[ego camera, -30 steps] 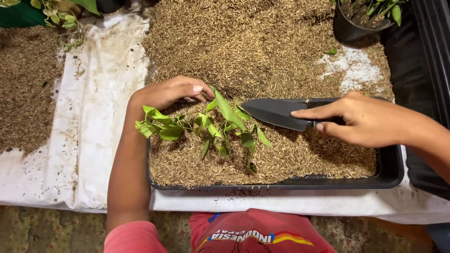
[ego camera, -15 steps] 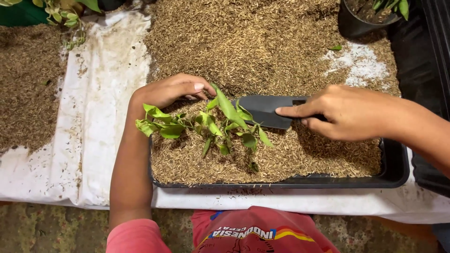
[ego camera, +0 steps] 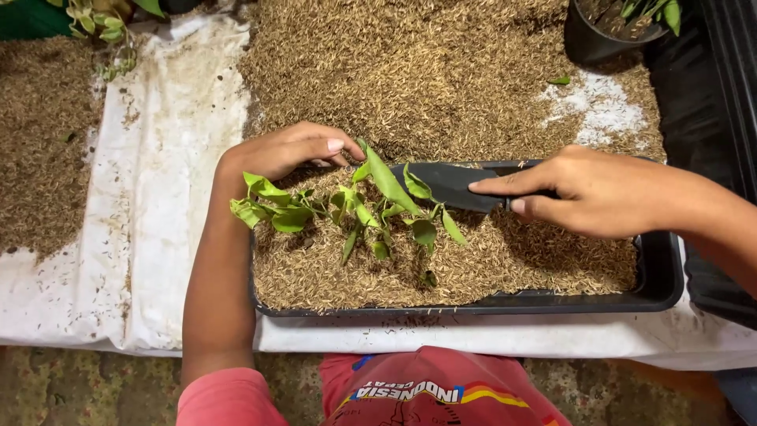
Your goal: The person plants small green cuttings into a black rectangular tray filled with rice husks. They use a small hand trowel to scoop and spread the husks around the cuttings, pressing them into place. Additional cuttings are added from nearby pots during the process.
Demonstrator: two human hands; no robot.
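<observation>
A black rectangular tray (ego camera: pixel 661 284) filled with tan husk material lies in front of me. Small green seedlings (ego camera: pixel 359 209) stand in the husks at its left half. My left hand (ego camera: pixel 288 150) curls over the tray's far left corner, fingertips touching the seedlings' leaves. My right hand (ego camera: pixel 587 189) grips a black trowel (ego camera: pixel 445 185) by its handle, index finger stretched along it. The blade points left and lies low over the husks, its tip right behind the seedlings.
A large heap of loose husks (ego camera: pixel 410 71) lies beyond the tray on a white sheet (ego camera: pixel 150 197). A black pot with a plant (ego camera: pixel 607 31) stands at the back right. Another husk patch (ego camera: pixel 39 150) covers the left. Dark containers (ego camera: pixel 721 118) line the right edge.
My right hand has slid the trowel leftward, bringing the blade tip up to the seedlings. My left hand has stayed in place by the leaves.
</observation>
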